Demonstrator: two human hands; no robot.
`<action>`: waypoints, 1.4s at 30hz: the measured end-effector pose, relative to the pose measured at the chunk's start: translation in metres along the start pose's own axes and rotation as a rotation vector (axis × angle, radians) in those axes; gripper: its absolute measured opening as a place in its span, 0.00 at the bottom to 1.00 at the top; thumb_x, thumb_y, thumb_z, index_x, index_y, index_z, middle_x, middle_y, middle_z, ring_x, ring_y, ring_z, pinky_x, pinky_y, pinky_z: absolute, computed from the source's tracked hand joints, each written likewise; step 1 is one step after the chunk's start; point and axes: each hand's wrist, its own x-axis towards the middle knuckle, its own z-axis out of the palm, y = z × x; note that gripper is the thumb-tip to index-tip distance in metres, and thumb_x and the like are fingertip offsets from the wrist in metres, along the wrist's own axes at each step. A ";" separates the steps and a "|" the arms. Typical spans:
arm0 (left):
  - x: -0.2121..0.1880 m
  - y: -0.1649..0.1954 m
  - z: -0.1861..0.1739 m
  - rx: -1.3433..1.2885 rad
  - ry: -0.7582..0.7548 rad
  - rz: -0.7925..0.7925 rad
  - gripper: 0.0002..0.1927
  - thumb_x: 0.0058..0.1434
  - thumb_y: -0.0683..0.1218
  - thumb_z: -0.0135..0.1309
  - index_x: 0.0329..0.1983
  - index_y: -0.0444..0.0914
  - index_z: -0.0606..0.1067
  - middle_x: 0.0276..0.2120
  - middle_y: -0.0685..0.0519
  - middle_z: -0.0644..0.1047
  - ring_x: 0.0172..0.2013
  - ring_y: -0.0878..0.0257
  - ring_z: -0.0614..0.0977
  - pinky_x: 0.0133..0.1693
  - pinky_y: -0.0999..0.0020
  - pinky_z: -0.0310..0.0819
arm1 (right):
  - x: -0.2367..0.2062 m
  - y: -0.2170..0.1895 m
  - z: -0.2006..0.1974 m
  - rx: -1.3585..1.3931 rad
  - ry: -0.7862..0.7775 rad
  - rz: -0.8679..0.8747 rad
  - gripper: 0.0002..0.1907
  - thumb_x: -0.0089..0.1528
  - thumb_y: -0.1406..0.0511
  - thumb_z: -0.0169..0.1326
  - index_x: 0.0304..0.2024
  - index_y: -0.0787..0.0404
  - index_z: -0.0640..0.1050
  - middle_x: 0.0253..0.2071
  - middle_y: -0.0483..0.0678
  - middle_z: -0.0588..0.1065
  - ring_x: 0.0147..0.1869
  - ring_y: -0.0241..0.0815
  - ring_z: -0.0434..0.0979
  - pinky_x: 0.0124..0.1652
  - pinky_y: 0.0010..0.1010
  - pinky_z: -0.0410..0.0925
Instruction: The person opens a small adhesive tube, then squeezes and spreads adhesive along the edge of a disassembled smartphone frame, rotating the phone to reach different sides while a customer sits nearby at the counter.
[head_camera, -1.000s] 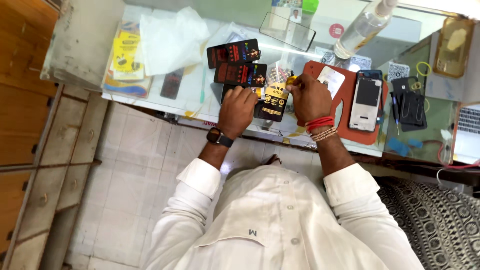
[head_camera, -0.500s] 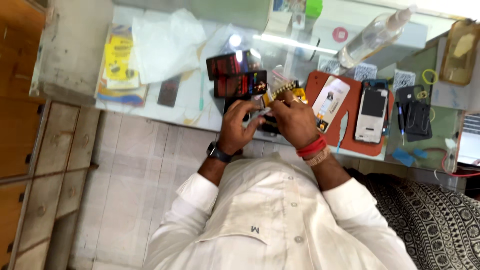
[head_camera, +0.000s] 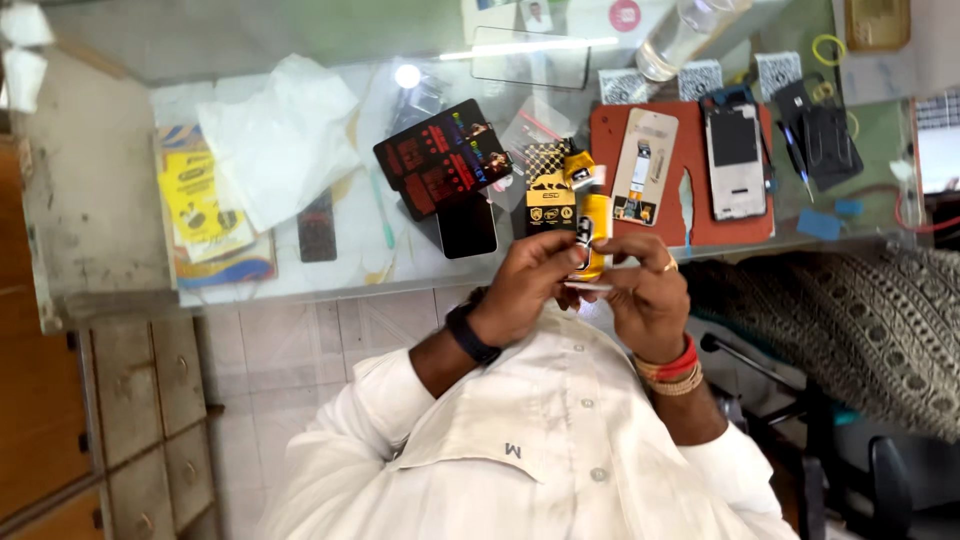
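My left hand (head_camera: 528, 285), with a black watch on its wrist, and my right hand (head_camera: 650, 292), with a ring and red bangles, both grip a small yellow packet (head_camera: 594, 218). They hold it just over the near edge of the glass counter (head_camera: 120, 215), close to my white shirt. Just beyond it a black-and-gold packet (head_camera: 547, 190) lies on the glass. To its left are red-and-black packets (head_camera: 440, 155) and a dark phone screen (head_camera: 467, 226).
An orange work mat (head_camera: 692, 135) holds a phone back panel (head_camera: 640, 165) and an opened phone (head_camera: 735, 160). A plastic bottle (head_camera: 690, 30), black tool case (head_camera: 825, 135), white plastic bag (head_camera: 280, 135) and yellow booklet (head_camera: 200, 200) lie around. Wooden drawers (head_camera: 60, 400) stand left.
My hands came together and drew back from the counter toward my body, now both gripping the yellow packet. The view has shifted and come closer.
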 end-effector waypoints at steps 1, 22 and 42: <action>0.005 -0.004 0.002 0.030 -0.003 0.007 0.10 0.73 0.45 0.51 0.47 0.33 0.75 0.33 0.54 0.80 0.28 0.69 0.81 0.27 0.75 0.73 | -0.006 -0.002 0.003 -0.054 0.007 -0.006 0.04 0.61 0.72 0.61 0.39 0.63 0.80 0.52 0.56 0.75 0.53 0.53 0.77 0.49 0.35 0.70; 0.028 -0.063 0.059 0.331 -0.016 0.115 0.12 0.65 0.36 0.59 0.50 0.27 0.75 0.36 0.48 0.81 0.31 0.67 0.81 0.33 0.73 0.79 | -0.079 0.027 -0.037 0.598 0.538 0.626 0.19 0.63 0.80 0.59 0.46 0.63 0.64 0.39 0.53 0.78 0.41 0.38 0.81 0.43 0.28 0.76; 0.102 -0.167 0.197 -0.103 -0.003 0.095 0.08 0.65 0.38 0.55 0.47 0.32 0.75 0.30 0.50 0.80 0.25 0.68 0.79 0.26 0.75 0.74 | -0.088 0.079 -0.227 -0.218 0.115 0.049 0.08 0.59 0.77 0.63 0.41 0.65 0.82 0.39 0.54 0.80 0.41 0.47 0.82 0.41 0.31 0.72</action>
